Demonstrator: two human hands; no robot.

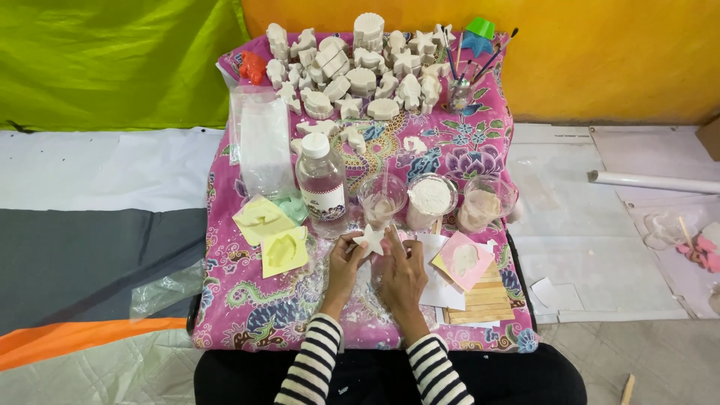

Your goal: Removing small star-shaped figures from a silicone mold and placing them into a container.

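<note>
White plaster star (371,240), flat face up, 1 arm pointing toward bottle (322,184), no long axis, pinched between left hand (345,262) and right hand (397,270) above pink cloth (240,300), before cup (382,199).

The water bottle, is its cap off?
No, the white cap sits on top of the bottle, which stands upright on the pink cloth.

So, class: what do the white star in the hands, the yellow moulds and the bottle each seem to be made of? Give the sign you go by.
Star: probably cast plaster; chalky, matte white, like the pile of white figures behind.
Yellow moulds: probably soft silicone or rubber; smooth, dull, with sunken shapes.
Bottle: clear plastic, it seems; see-through, glossy, white cap.
</note>
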